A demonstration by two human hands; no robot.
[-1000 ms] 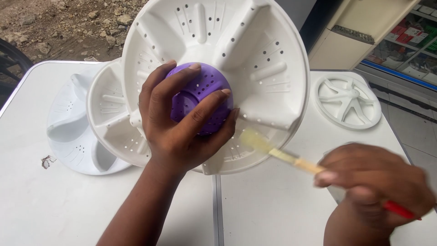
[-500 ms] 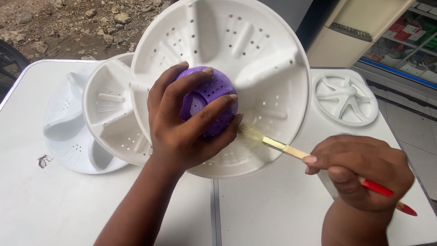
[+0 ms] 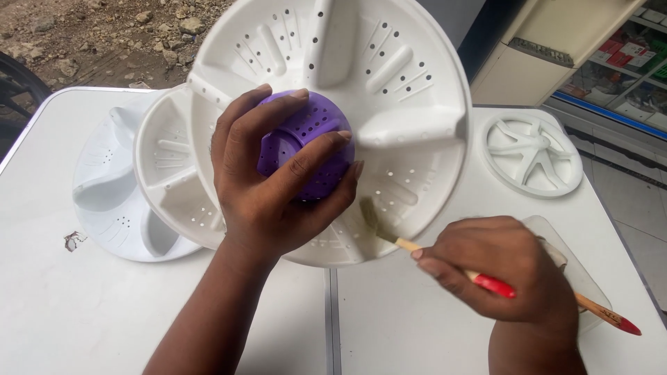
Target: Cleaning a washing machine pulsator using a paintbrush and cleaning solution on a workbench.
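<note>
Resting under left grip [image 3: 267, 184]: purple cap [image 3: 313, 139]

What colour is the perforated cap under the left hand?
Purple cap, clearest in the head view.

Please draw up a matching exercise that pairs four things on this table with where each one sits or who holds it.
Things:
1. purple perforated cap
2. paintbrush
3. small spoked white disc
4. white ribbed disc lying flat

Places:
A. far right of the table, untouched
B. under the left hand, at the centre of the tilted large white disc
C. far left, partly beneath another disc
D. in the right hand, bristles on the large disc's rim

Pairs: 1-B, 2-D, 3-A, 4-C
</note>
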